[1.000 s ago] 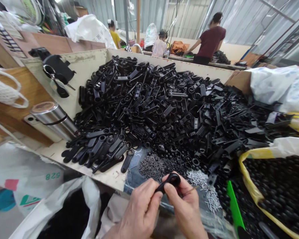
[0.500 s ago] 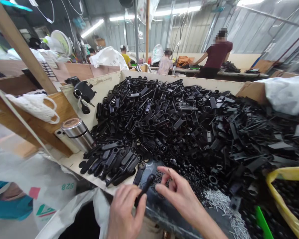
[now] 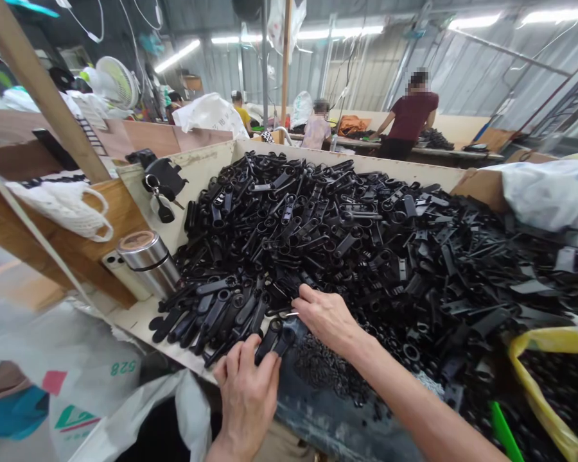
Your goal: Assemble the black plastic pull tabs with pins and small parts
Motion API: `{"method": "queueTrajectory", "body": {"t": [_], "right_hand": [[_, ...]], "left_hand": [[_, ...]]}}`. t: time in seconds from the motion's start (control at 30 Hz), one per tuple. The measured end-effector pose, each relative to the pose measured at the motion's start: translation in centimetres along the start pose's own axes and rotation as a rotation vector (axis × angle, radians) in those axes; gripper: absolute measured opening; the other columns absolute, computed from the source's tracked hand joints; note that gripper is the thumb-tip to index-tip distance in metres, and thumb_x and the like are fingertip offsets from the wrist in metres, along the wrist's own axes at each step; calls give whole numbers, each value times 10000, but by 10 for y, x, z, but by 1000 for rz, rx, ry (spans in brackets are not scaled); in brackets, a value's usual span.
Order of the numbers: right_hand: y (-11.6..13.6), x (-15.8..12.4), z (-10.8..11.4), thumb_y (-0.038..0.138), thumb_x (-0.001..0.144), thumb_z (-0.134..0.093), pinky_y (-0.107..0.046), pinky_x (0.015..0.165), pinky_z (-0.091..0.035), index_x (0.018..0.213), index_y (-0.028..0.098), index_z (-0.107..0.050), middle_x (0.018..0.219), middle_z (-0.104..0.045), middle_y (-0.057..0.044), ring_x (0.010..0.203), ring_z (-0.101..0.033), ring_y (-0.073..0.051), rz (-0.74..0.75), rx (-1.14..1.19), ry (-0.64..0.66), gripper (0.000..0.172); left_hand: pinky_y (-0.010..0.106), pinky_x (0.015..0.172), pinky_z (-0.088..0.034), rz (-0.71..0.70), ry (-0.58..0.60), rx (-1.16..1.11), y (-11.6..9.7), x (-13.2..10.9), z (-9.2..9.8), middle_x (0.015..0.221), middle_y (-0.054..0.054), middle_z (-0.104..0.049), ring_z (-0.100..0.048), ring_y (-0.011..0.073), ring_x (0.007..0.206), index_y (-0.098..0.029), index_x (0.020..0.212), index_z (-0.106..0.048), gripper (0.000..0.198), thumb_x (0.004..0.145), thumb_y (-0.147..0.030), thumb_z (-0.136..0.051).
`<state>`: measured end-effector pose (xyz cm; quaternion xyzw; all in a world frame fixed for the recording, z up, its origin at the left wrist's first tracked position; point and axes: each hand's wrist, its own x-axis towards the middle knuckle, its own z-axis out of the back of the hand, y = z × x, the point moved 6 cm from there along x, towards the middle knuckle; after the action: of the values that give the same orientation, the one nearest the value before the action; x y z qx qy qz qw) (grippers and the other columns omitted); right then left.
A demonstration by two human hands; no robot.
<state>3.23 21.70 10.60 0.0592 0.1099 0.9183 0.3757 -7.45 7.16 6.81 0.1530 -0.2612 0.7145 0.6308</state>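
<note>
My left hand (image 3: 248, 378) is closed around a long black plastic part (image 3: 270, 335) with a rounded, ringed end, at the near edge of the work area. Another such part lies close against it on the right. My right hand (image 3: 325, 317) pinches a thin pale metal pin (image 3: 289, 314), which points left just above the black part. Below the right hand lies a heap of small dark pieces (image 3: 325, 366) on a dark worn board (image 3: 318, 410). A row of similar long black parts (image 3: 221, 305) is laid out left of my hands.
A large pile of black plastic parts (image 3: 293, 218) fills the wooden bin. At left stand a steel flask (image 3: 149, 263) and hanging keys (image 3: 162, 206). Silvery pins (image 3: 428, 383), a green strip (image 3: 505, 431) and a yellow-rimmed bag (image 3: 530, 378) are at right. Several people work beyond.
My right hand has moved up and left and now shows a pale pin. My left hand has lowered the black part from a tilted hold to the board's left edge.
</note>
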Motion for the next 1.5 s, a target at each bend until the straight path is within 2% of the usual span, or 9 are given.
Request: {"method": "queueTrajectory", "body": {"t": [0.2,0.33,0.4,0.47,0.6,0.73,0.87,1.23,1.5], "right_hand": [[-19,-59,26,227,970,-614,-251,633,-414,799,188,-728,815,-663,-23,695,-602,-149,-176,247,-57,209],[-9,-119,-24,484,920,-668,-196,470,-297,889,178,-733,686,-599,26,530,-418,-93,-485,1183,-33,314],[5,-139,-46,591,866,-703,-184,453,-277,891,169,-737,641,-552,49,502,-353,-76,-538,1354,-15,424],[9,-145,-46,524,919,-672,-194,490,-325,787,164,-733,605,-529,47,517,-403,-84,-442,1176,-38,388],[-36,-136,6,236,1016,-576,-205,695,-462,900,224,-778,803,-681,6,754,-641,-130,-341,214,-171,233],[-110,-113,50,191,1039,-519,-237,749,-484,1194,243,-731,1112,-685,-54,878,-689,-161,-450,-10,-219,268],[-136,-89,59,222,1031,-549,-237,701,-458,1049,260,-761,1127,-683,-35,876,-704,-164,-436,-133,-141,216],[-123,-112,33,256,1026,-571,-249,684,-479,965,218,-746,1002,-713,-47,840,-705,-179,-534,-98,-178,189],[-29,-175,9,248,962,-664,-227,567,-537,1082,238,-684,1066,-770,-25,562,-611,-110,-242,524,-364,122]], "left_hand": [[433,847,-429,36,-41,-291,0,5,10,1035,113,-703,-617,292,953,-244,909,-768,159,947,-201,-620],[312,757,-506,323,237,-921,-17,0,-4,873,30,-710,-664,223,822,-259,1017,-744,229,948,-447,-632],[315,833,-538,551,379,-1151,-30,-3,-15,933,40,-762,-703,260,951,-249,1061,-759,391,885,-588,-671],[331,886,-554,771,473,-1368,-42,-4,-24,953,61,-795,-713,288,1008,-218,992,-766,475,807,-653,-729],[264,631,-554,1009,510,-1566,-49,3,-29,733,24,-760,-678,198,692,-200,985,-691,531,720,-642,-821],[167,421,-355,965,614,-1530,-54,4,-27,599,-47,-659,-521,105,454,-215,1204,-598,679,727,-645,-817],[169,417,-315,1008,733,-1559,-61,-11,-31,634,-36,-660,-509,91,430,-210,1208,-596,708,704,-646,-835],[201,520,-365,1222,885,-1732,-62,-20,-29,813,14,-692,-510,84,554,-176,1206,-686,586,788,-570,-799],[238,553,-367,1052,951,-1652,-79,-32,-22,814,6,-664,-493,106,592,-191,1235,-690,650,748,-603,-815]]}}
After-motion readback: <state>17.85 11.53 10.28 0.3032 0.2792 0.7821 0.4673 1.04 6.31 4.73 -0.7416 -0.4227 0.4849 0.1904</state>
